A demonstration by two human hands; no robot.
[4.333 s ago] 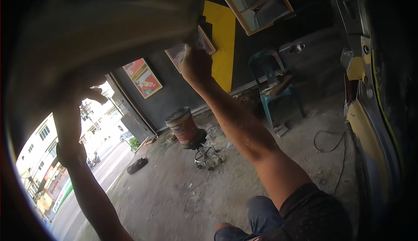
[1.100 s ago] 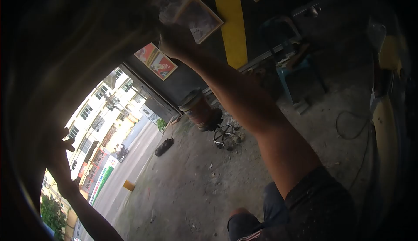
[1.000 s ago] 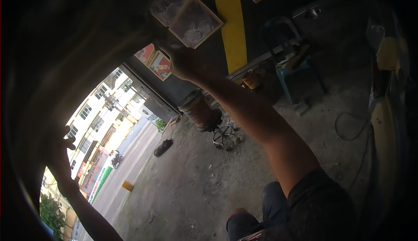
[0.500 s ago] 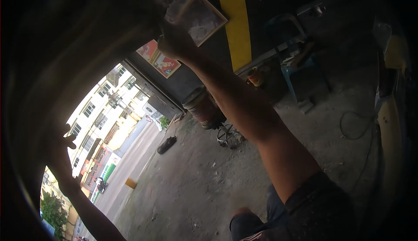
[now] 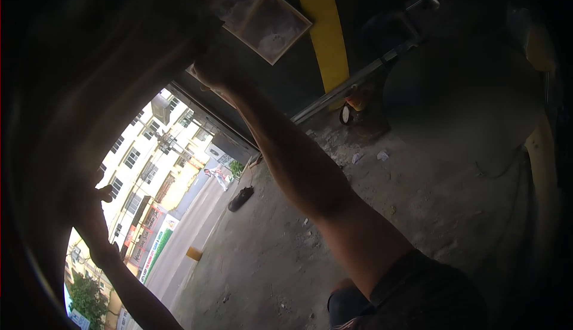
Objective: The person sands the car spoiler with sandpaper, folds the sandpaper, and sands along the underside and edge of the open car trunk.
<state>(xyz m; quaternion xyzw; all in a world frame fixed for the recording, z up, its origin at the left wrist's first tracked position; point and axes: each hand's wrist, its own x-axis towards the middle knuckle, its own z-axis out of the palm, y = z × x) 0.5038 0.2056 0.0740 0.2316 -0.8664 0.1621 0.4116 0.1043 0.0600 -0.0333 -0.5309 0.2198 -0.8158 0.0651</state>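
Note:
A large dark surface point(image 5: 137, 37) fills the upper left above me, its kind lost in shadow. My right hand point(image 5: 212, 72) is raised at its lower right edge, fingers curled closed. Whatever is in that hand is too dark to make out. Lower on the left, my left hand point(image 5: 92, 219) reaches up against the same dark surface. Its thumb stands out against the bright street, apart from the palm, and the other fingers are mostly lost in the dark.
A framed picture point(image 5: 262, 17) hangs on a black-and-yellow wall. Beneath the wall stands a yellow-red container point(image 5: 356, 100), with scraps around it. A dark lump point(image 5: 241, 199) lies on the concrete floor point(image 5: 268, 270). A yellow block point(image 5: 193, 253) stands by the road. A blurred dark patch covers the right.
My right hand and forearm have shifted left and slightly down. The view has shifted a little. The bucket and wheeled base no longer show, and a dark blur hides most of the chair.

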